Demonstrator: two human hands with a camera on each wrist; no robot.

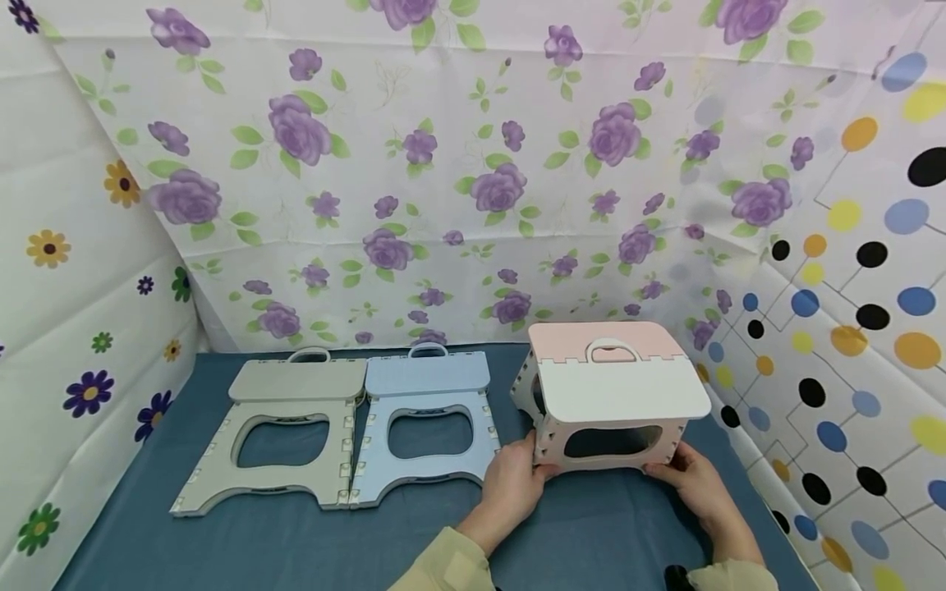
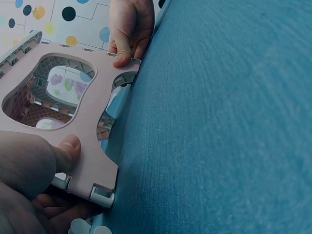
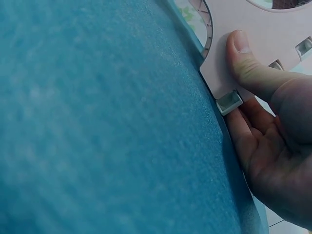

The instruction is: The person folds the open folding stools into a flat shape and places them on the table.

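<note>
An unfolded pink and white folding stool (image 1: 624, 390) stands upright on the right part of the blue cloth, its handle arched over the seat. My left hand (image 1: 512, 484) grips the lower left corner of its near leg panel; in the left wrist view the thumb (image 2: 71, 146) presses the pink face and the fingers go behind the edge. My right hand (image 1: 698, 484) holds the opposite lower corner, with the thumb (image 3: 240, 48) on the front and the other fingers curled behind, partly hidden. Near my left hand lies a blue folding stool (image 1: 429, 377), folded flat.
A grey-green folding stool (image 1: 299, 382) lies folded flat left of the blue one, their edges meeting. Blue cloth (image 1: 591, 533) covers the table. A purple-flowered sheet (image 1: 443, 164) hangs behind, a daisy-printed sheet (image 1: 89, 328) at the left and a dotted sheet (image 1: 850, 369) at the right.
</note>
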